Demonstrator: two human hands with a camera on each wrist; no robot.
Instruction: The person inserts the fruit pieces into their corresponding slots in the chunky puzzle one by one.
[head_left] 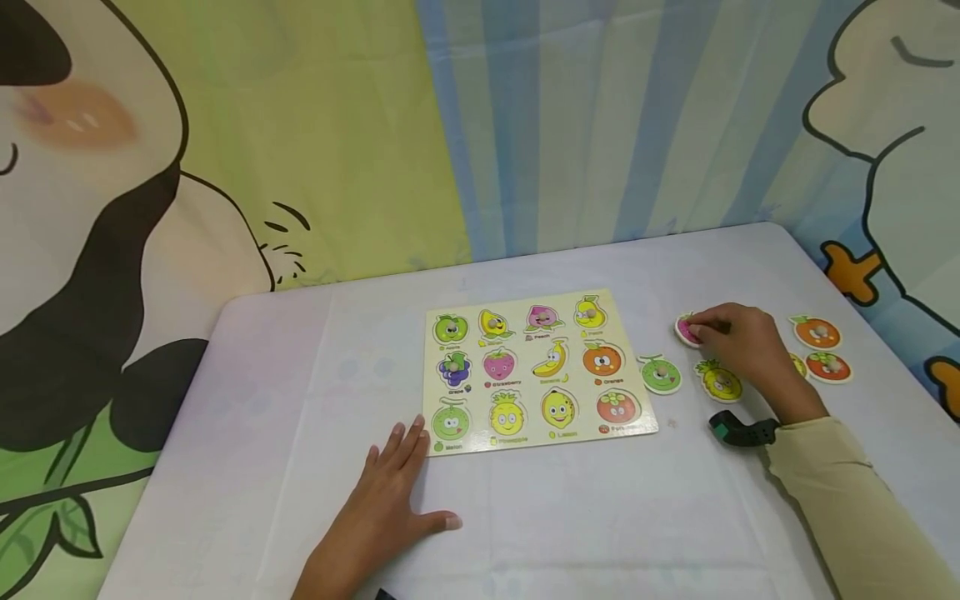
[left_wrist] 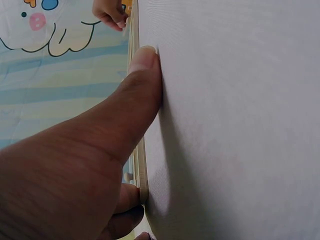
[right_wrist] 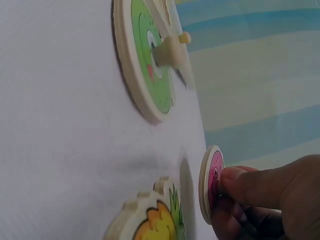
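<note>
My right hand [head_left: 738,342] pinches a pink strawberry puzzle piece [head_left: 686,330] between thumb and fingers, right of the puzzle board. In the right wrist view the strawberry piece [right_wrist: 212,177] stands apart from the cloth, its shadow beside it. Below the hand lies a pineapple piece [head_left: 719,382]; a green melon piece [head_left: 660,375] with a knob is nearer the board. At the lower left corner of the fruit puzzle board [head_left: 540,443], my left hand [head_left: 382,504] lies with fingers extended against the edge and thumb spread on the cloth.
Orange [head_left: 817,332] and tomato [head_left: 828,367] pieces lie at the far right, with a yellow piece [head_left: 798,364] partly hidden by the right wrist. A dark wristband [head_left: 742,429] is on that wrist. Cartoon-printed curtains [head_left: 337,142] stand behind the white-covered table [head_left: 585,517].
</note>
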